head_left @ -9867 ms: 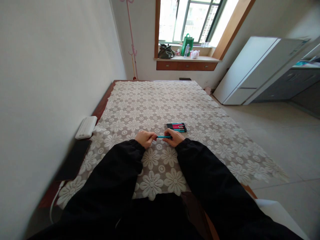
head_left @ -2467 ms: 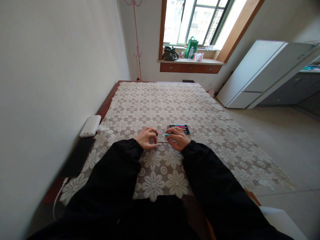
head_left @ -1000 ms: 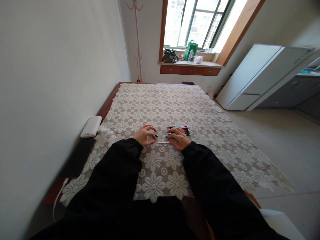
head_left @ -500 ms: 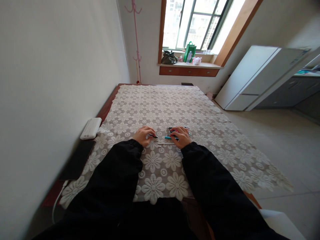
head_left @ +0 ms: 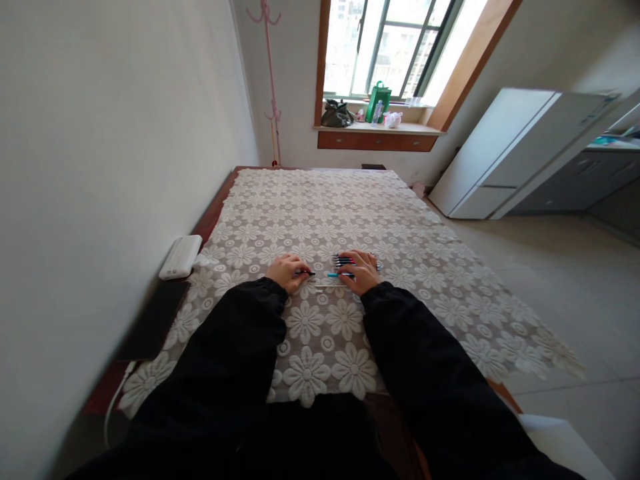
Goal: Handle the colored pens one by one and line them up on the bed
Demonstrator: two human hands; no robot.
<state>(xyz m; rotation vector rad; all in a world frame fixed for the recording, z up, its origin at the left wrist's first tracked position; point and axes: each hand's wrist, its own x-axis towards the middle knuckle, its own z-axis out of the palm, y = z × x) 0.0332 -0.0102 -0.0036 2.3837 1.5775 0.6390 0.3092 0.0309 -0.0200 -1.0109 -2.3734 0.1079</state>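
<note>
My left hand [head_left: 286, 273] is closed in a pinch on a small black pen part [head_left: 312, 273], its dark end pointing right. My right hand [head_left: 362, 272] has its fingertips closed on a blue pen piece [head_left: 333, 275], whose blue end points left toward the black part. A gap separates the two pieces. Partly covered by my right fingers, several pens [head_left: 339, 261] lie side by side on the cloth. Just nearer to me lie a thin pale pen refill [head_left: 327, 287] and a tiny white piece [head_left: 319, 291].
A floral lace tablecloth [head_left: 305, 320] covers the table. Along the left edge are a white power bank [head_left: 181, 257] and a black flat device [head_left: 155, 320] with a white cable [head_left: 114, 400]. The wall [head_left: 125, 167] stands close on the left.
The blue piece and my right hand have shifted slightly left. My right fingers have moved a little, showing more of the pens. My left hand stays nearly still with the black part.
</note>
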